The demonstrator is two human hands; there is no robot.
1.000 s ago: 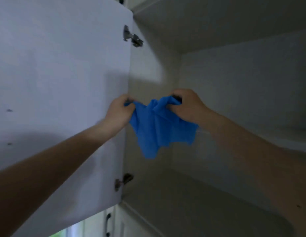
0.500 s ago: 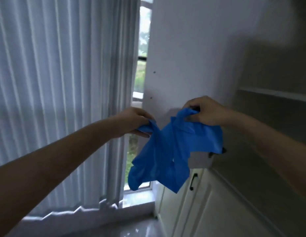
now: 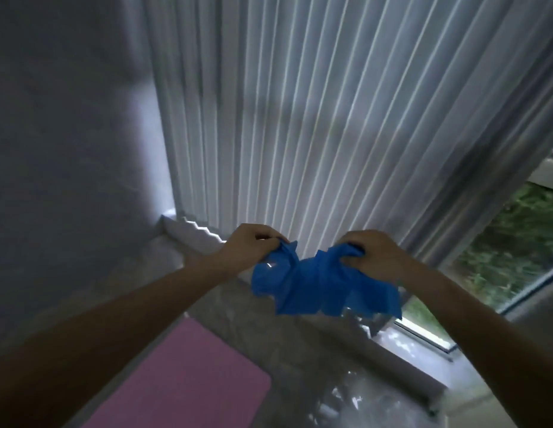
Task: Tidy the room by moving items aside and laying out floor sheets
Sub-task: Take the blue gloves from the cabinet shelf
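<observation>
Pale pleated floor-length curtain (image 3: 346, 118) covers most of the window, drawn short of its right edge. A flat pink rectangular floor mat (image 3: 188, 375) lies on the glossy grey floor (image 3: 299, 350), apparently already laid. The crumpled thin blue plastic sheet (image 3: 318, 282) hangs in mid-air above the floor, bunched between both hands, probably for unfolding. Left hand (image 3: 250, 245) and right hand (image 3: 374, 254) are each closed tight on an upper edge.

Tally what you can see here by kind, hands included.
Hands: 2, left hand and right hand
Blue sheet: 1, gripped by both
Pink mat: 1, on the floor
Curtain: 1
Total: 5
</observation>
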